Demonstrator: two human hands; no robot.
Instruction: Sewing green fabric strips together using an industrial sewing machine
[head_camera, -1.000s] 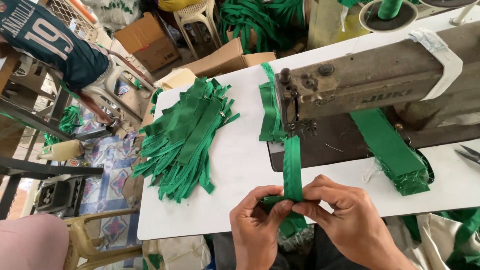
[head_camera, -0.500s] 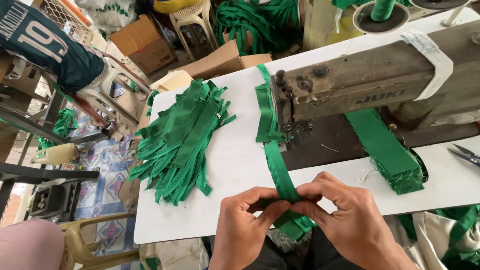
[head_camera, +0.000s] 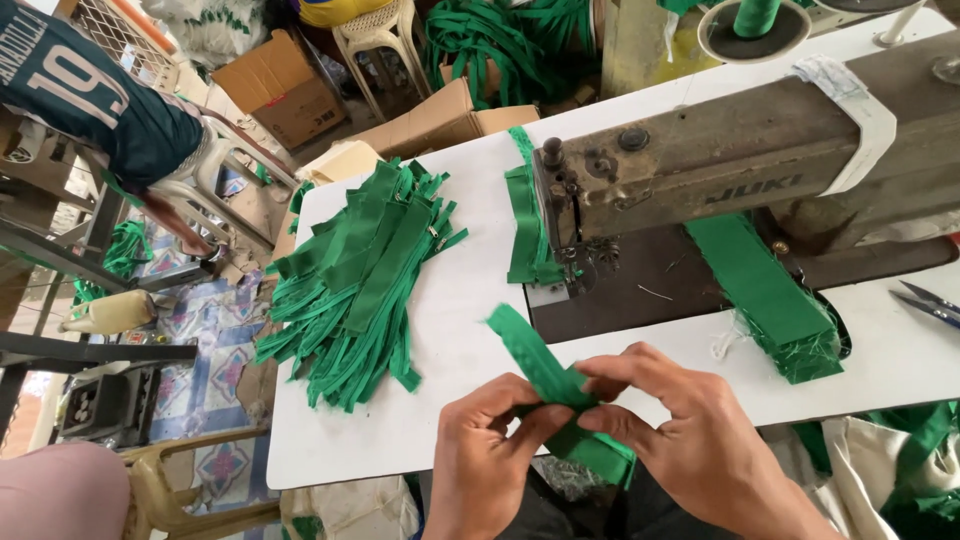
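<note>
Left hand (head_camera: 490, 455): pinched shut on green strip (head_camera: 535, 365)
Right hand (head_camera: 690, 440): pinching same strip
Done: strip pile (head_camera: 365, 270) on table (head_camera: 460, 330)
Left: held strip unsewn, clear of sewing machine (head_camera: 740, 160)

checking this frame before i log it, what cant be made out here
- Head view: the lower end of the green strap is hidden behind the left hand and right hand.
- The sewing machine is cut off by the right edge; its needle is too small to tell.
- The scissors run off the right edge.

Sewing machine (head_camera: 760, 150); green strip pile (head_camera: 365, 270); cardboard boxes (head_camera: 280, 90); scissors (head_camera: 925, 303).
</note>
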